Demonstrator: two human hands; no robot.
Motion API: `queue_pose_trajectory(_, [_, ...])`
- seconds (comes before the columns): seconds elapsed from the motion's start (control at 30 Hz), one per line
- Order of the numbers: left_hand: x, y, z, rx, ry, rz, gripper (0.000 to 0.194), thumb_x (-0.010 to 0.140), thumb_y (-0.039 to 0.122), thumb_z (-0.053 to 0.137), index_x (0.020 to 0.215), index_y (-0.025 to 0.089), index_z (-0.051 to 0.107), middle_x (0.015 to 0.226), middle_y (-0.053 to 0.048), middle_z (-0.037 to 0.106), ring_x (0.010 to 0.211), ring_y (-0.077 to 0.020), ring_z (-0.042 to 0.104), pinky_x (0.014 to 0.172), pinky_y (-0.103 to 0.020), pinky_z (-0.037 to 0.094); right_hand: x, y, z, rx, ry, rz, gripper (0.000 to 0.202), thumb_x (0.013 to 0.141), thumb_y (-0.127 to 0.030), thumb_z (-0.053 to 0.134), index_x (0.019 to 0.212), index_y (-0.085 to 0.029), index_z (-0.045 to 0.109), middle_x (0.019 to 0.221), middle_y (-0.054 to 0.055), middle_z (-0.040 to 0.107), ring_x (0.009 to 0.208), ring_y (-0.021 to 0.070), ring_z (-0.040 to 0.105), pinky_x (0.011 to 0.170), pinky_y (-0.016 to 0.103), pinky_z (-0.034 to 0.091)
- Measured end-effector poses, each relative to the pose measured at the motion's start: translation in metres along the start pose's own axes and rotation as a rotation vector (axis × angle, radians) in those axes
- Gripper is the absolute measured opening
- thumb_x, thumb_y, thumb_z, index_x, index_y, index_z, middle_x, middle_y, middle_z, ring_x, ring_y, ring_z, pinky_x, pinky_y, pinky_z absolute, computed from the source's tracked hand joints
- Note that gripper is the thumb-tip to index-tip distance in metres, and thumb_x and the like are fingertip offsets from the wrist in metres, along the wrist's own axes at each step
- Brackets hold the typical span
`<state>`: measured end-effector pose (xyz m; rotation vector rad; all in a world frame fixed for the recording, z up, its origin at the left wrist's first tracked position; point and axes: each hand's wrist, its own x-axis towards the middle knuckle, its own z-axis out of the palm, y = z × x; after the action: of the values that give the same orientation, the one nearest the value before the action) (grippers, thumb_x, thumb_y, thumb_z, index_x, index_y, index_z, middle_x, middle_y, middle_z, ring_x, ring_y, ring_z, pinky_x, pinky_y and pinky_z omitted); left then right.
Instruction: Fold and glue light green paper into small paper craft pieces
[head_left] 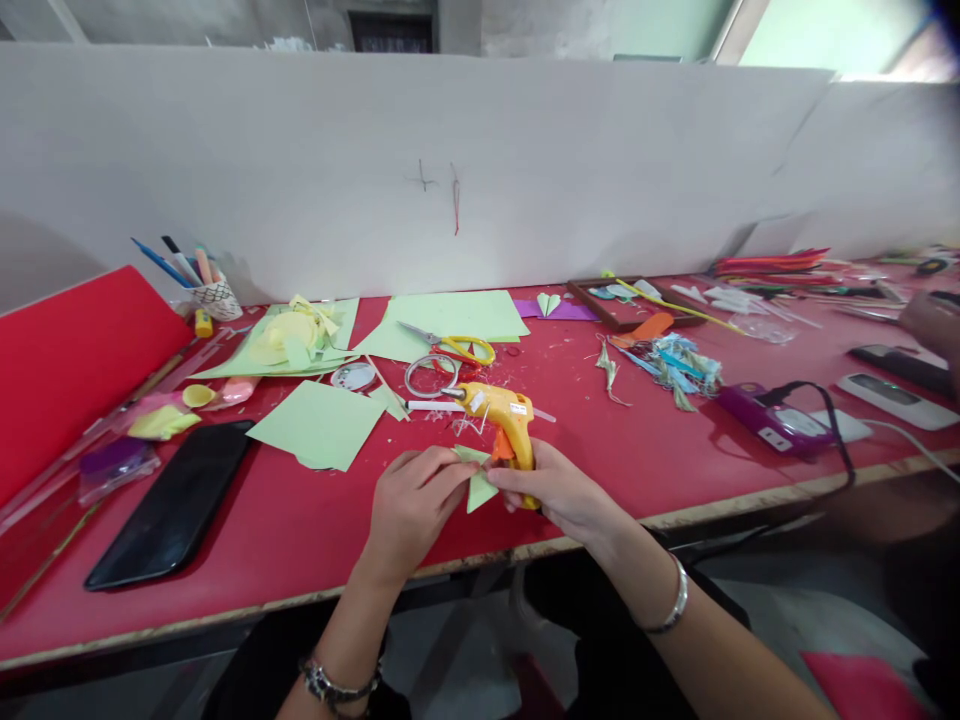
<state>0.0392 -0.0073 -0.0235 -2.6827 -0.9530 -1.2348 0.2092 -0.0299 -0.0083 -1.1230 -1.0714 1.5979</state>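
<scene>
Near the front edge of the red table, my left hand (420, 500) pinches a small folded piece of light green paper (480, 490). Beside it, my right hand (551, 487) is wrapped round the handle of a yellow glue gun (504, 408) with an orange trigger. The gun's nozzle points left, above the paper. My right fingertips are close to the paper; whether they press on it is hard to tell. A square light green sheet (320, 424) lies left of the gun, and yellow-handled scissors (457, 346) lie behind it.
A black phone-like case (176, 500) and a pen cup (217, 298) are at the left. Tassels (679, 368), a purple power strip (776, 422) and a wooden tray (626, 318) are at the right. Another person's hand (934, 325) shows at the far right.
</scene>
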Motion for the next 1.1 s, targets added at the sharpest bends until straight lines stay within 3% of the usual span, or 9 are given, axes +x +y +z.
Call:
queue_pose_trajectory(0.1, [0.0008, 0.0008, -0.0001, -0.022, -0.029, -0.047, 0.015, 0.082, 0.018, 0.047, 0.086, 0.019, 0.062, 0.078, -0.003, 0.064, 0.074, -0.0133, 0.058, 0.068, -0.023, 0.044, 0.0008, 0.0007, -0.0006, 0.012, -0.001, 0.013, 0.018, 0.062, -0.025, 0.068, 0.063, -0.015, 0.053, 0.043, -0.008, 0.048, 0.040, 0.0046, 0.043, 0.043, 0.019, 0.031])
queue_pose_trajectory(0.23, [0.0021, 0.0015, -0.0023, -0.173, -0.075, -0.278, 0.017, 0.083, 0.024, 0.046, 0.093, 0.018, 0.059, 0.085, -0.004, 0.064, 0.074, -0.0132, 0.058, 0.068, -0.023, 0.045, 0.0030, 0.0016, -0.0038, -0.018, 0.058, -0.011, 0.019, 0.062, -0.027, 0.067, 0.060, -0.015, 0.052, 0.040, -0.008, 0.047, 0.039, 0.0048, 0.043, 0.043, 0.019, 0.032])
queue_pose_trajectory(0.37, [0.0048, 0.0034, -0.0053, -0.386, -0.209, -0.412, 0.022, 0.086, 0.028, 0.042, 0.076, 0.017, 0.059, 0.075, -0.002, 0.063, 0.069, -0.0125, 0.058, 0.064, -0.021, 0.044, 0.0057, 0.0015, -0.0079, 0.001, 0.162, -0.045, 0.021, 0.060, -0.028, 0.067, 0.063, -0.015, 0.052, 0.040, -0.008, 0.048, 0.039, 0.0048, 0.043, 0.043, 0.018, 0.033])
queue_pose_trajectory(0.47, [0.0064, 0.0056, -0.0058, -0.472, -0.302, -0.420, 0.027, 0.086, 0.030, 0.041, 0.069, 0.016, 0.057, 0.066, 0.000, 0.060, 0.063, -0.0117, 0.056, 0.060, -0.020, 0.042, 0.0065, 0.0012, -0.0093, 0.006, 0.221, -0.071, 0.022, 0.059, -0.029, 0.068, 0.065, -0.015, 0.052, 0.041, -0.008, 0.048, 0.040, 0.0050, 0.043, 0.042, 0.018, 0.033])
queue_pose_trajectory(0.6, [0.0069, 0.0070, -0.0049, -0.450, -0.311, -0.418, 0.025, 0.085, 0.031, 0.042, 0.072, 0.017, 0.057, 0.068, -0.001, 0.060, 0.064, -0.0125, 0.055, 0.059, -0.021, 0.042, 0.0059, 0.0014, -0.0092, -0.032, 0.229, -0.092, 0.022, 0.060, -0.030, 0.067, 0.060, -0.016, 0.050, 0.041, -0.007, 0.048, 0.039, 0.0054, 0.043, 0.041, 0.019, 0.031])
queue_pose_trajectory(0.97, [0.0013, 0.0040, -0.0016, -0.214, -0.115, -0.310, 0.012, 0.082, 0.026, 0.051, 0.086, 0.019, 0.060, 0.081, -0.002, 0.065, 0.074, -0.0130, 0.059, 0.070, -0.023, 0.045, 0.0065, 0.0034, -0.0093, -0.023, 0.235, -0.117, 0.021, 0.061, -0.029, 0.066, 0.063, -0.016, 0.050, 0.042, -0.007, 0.048, 0.041, 0.0061, 0.043, 0.045, 0.020, 0.034])
queue_pose_trajectory(1.1, [0.0010, 0.0046, -0.0017, -0.154, -0.085, -0.250, 0.011, 0.081, 0.025, 0.053, 0.083, 0.019, 0.061, 0.077, -0.001, 0.067, 0.075, -0.0131, 0.060, 0.071, -0.023, 0.045, 0.0060, 0.0038, -0.0095, -0.026, 0.242, -0.113, 0.019, 0.063, -0.027, 0.066, 0.063, -0.016, 0.050, 0.042, -0.007, 0.048, 0.041, 0.0060, 0.044, 0.045, 0.020, 0.034])
